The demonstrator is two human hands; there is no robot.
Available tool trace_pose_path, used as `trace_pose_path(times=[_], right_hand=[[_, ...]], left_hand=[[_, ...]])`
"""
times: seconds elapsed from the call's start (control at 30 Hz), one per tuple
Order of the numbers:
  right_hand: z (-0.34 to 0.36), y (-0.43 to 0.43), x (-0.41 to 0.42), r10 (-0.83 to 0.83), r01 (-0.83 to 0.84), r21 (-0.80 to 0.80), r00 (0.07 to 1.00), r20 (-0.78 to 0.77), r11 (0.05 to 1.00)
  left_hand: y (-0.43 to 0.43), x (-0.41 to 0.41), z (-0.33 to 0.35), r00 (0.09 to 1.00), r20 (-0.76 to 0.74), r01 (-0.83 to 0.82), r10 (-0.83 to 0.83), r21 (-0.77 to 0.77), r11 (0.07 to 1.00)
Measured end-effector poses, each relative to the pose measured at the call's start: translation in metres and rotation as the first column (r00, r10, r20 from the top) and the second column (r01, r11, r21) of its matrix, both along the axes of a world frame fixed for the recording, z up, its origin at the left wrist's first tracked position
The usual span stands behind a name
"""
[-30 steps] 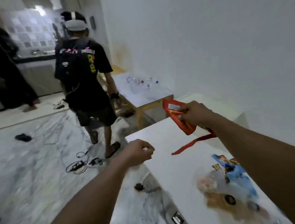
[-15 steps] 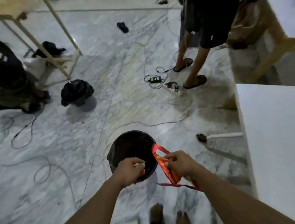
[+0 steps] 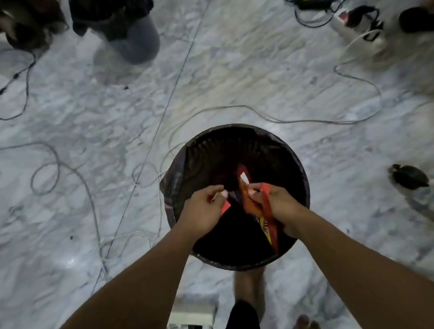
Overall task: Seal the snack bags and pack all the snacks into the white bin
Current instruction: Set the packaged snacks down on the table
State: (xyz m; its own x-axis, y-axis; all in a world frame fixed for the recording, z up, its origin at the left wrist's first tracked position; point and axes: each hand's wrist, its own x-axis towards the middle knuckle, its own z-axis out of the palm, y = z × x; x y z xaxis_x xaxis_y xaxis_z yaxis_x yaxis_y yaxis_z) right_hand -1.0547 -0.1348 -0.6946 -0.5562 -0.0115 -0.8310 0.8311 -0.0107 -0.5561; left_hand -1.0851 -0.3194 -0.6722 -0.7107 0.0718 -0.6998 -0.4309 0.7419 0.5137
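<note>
Both my hands are over a round black trash bin (image 3: 296,163) lined with a dark bag, standing on the marble floor. My right hand (image 3: 278,203) grips a red and orange snack bag (image 3: 250,200) with a torn red strip hanging from it toward me. My left hand (image 3: 204,209) pinches a small red scrap (image 3: 225,207) close beside the bag, fingers closed. The white bin and the other snacks are out of view.
Cables (image 3: 55,166) snake over the marble floor on the left and behind the bin. A power strip with plugs (image 3: 355,23) lies at the upper right. A table leg with a black foot (image 3: 409,176) stands at the right. My bare feet (image 3: 304,326) are below.
My view swung from the white table down to the floor. Both hands moved with the red bag from beside the black bin to over its opening, and the left hand closed in on the bag.
</note>
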Motion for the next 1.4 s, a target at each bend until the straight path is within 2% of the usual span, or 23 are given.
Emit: trace_pose_path(times=[0.13, 0.23, 0.4, 0.53, 0.6, 0.73, 0.87, 1.0, 1.13, 1.23, 1.4], right_hand=[[-0.008, -0.007, -0.002, 0.044, -0.053, 0.068, 0.991, 0.130, 0.996], [0.025, 0.001, 0.003, 0.058, -0.077, 0.133, 0.989, 0.139, 0.988], [0.150, 0.030, 0.011, 0.076, -0.083, 0.192, 0.996, 0.046, 0.978], [0.285, 0.061, 0.031, 0.075, -0.062, 0.255, 0.996, -0.038, 0.965], [0.351, 0.079, 0.049, 0.053, -0.026, 0.291, 0.995, -0.086, 0.956], [0.454, 0.120, 0.108, -0.026, 0.101, 0.406, 0.982, -0.187, 0.908], [0.528, 0.170, 0.198, -0.090, 0.224, 0.538, 0.960, -0.264, 0.813], [0.592, 0.211, 0.324, -0.236, 0.398, 0.604, 0.913, -0.332, 0.690], [0.638, 0.226, 0.469, -0.421, 0.557, 0.655, 0.826, -0.374, 0.511], [0.668, 0.216, 0.589, -0.573, 0.651, 0.675, 0.717, -0.396, 0.348], [0.701, 0.165, 0.749, -0.761, 0.689, 0.722, 0.503, -0.410, 0.067]], left_hand=[[-0.009, -0.003, -0.010, 0.998, 0.060, 0.004, -0.002, -0.039, 0.999], [-0.009, -0.007, 0.019, 0.994, 0.098, 0.044, -0.040, -0.042, 0.998], [0.017, -0.015, 0.134, 0.969, 0.128, 0.213, -0.209, -0.012, 0.977], [0.062, -0.015, 0.264, 0.887, 0.068, 0.457, -0.456, 0.000, 0.889], [0.091, -0.012, 0.327, 0.808, 0.022, 0.589, -0.589, 0.010, 0.808], [0.158, 0.009, 0.429, 0.656, -0.083, 0.753, -0.750, 0.011, 0.657], [0.238, 0.058, 0.501, 0.454, -0.197, 0.884, -0.869, -0.026, 0.467], [0.319, 0.153, 0.562, 0.247, -0.341, 0.959, -0.907, -0.048, 0.279], [0.380, 0.282, 0.606, 0.033, -0.438, 0.997, -0.899, -0.052, 0.061], [0.411, 0.402, 0.638, -0.140, -0.496, 0.988, -0.857, -0.015, -0.153], [0.421, 0.580, 0.668, -0.406, -0.516, 0.877, -0.755, 0.012, -0.479]])
